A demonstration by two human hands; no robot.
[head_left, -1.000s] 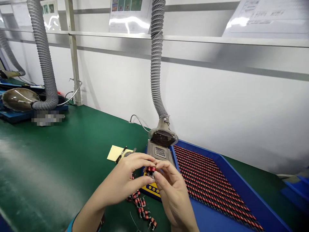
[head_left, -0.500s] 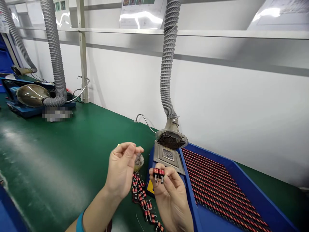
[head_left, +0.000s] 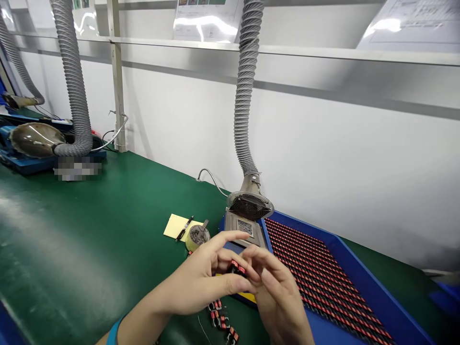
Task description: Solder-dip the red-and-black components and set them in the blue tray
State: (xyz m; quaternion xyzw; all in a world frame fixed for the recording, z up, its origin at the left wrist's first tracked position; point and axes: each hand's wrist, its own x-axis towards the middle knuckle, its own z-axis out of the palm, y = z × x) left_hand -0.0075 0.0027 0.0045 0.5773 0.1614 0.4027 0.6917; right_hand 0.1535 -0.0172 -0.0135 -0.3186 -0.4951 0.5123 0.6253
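Note:
A small coil part [head_left: 236, 269], red windings on a black body, is held between my two hands in front of the solder pot [head_left: 230, 225]. My left hand [head_left: 212, 275] reaches in from the left, its thumb below and its bent fingers above the part, with the index finger stretched out over it. From the right, my right hand [head_left: 278, 292] has its curled fingertips at the part's right end. Fingers partly cover the part, and its legs are hidden. Several loose coil parts [head_left: 219, 318] lie on the green bench below the hands.
A blue tray [head_left: 362, 263] with rows of red-and-black coils stands at the right. An extractor hood [head_left: 250, 203] hangs over the solder pot. Left of the pot are a small round container [head_left: 197, 236] of grey bits, a yellow pad [head_left: 174, 225] and a pen [head_left: 184, 229].
My left hand has moved right and down to the coil part, which my right hand held alone before. The part has turned, and the pad and pen have come into view.

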